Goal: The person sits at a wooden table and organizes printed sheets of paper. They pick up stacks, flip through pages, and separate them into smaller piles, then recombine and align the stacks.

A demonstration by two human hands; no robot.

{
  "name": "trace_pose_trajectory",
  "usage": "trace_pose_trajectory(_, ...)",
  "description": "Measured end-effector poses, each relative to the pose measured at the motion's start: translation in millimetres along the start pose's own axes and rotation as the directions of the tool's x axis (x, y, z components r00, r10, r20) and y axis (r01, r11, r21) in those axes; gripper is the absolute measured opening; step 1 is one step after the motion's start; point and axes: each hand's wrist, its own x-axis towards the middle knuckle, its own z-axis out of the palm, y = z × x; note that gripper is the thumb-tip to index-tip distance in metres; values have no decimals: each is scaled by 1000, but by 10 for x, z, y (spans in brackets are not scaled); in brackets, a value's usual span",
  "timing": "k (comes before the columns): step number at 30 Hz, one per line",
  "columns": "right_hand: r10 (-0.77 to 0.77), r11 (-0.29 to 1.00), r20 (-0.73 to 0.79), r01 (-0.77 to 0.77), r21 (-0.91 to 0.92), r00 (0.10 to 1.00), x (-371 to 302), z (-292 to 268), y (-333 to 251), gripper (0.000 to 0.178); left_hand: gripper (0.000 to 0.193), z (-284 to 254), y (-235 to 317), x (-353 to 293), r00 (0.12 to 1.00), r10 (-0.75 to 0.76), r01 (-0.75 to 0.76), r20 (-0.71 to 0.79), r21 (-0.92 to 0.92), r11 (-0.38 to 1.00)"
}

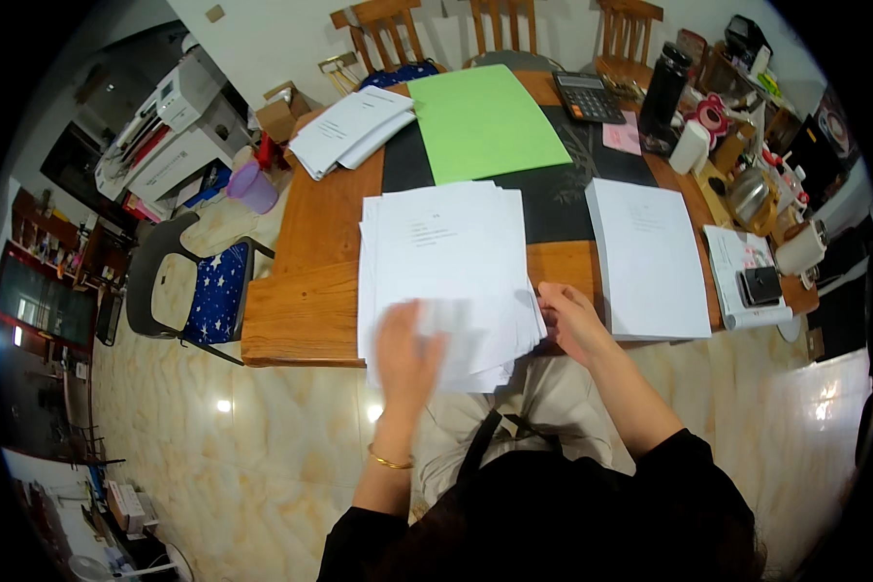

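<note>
Black shirt point(543, 519) cloth is closest, and past it the blurry left hand point(405, 359) is over the near left part of a messy paper pile point(441, 267), but I can't tell if it grips a sheet. With bent fingers, the right hand point(577, 322) is at the pile's right edge, and I can't tell if it pinches any paper. The pile sits at the near edge of the wooden table point(306, 310), left of a neat paper stack point(650, 267).
</note>
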Motion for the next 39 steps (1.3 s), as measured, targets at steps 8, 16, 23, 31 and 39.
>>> trace_pose_trajectory(8,70,919,204,17,-393,977,279,280,-356,53,55,52,-629,-340,882,-448,471,146,-309,826)
trace_pose_trajectory(16,-273,549,227,345,-762,935,368,-41,-701,52,74,620,42,-408,889,-404,458,217,-368,809)
trace_pose_trajectory(23,-344,845,271,423,-328,899,-37,4,-738,63,64,13,-7,544,856,-514,381,-55,-605,699)
trace_pose_trajectory(31,-649,612,376,748,-258,661,195,465,-1481,54,39,-571,243,1547,936,-165,-123,-311,-728,674)
trace_pose_trajectory(39,-594,667,138,581,-468,793,894,503,-1059,40,49,-197,-479,1272,933,-193,96,-303,-309,946)
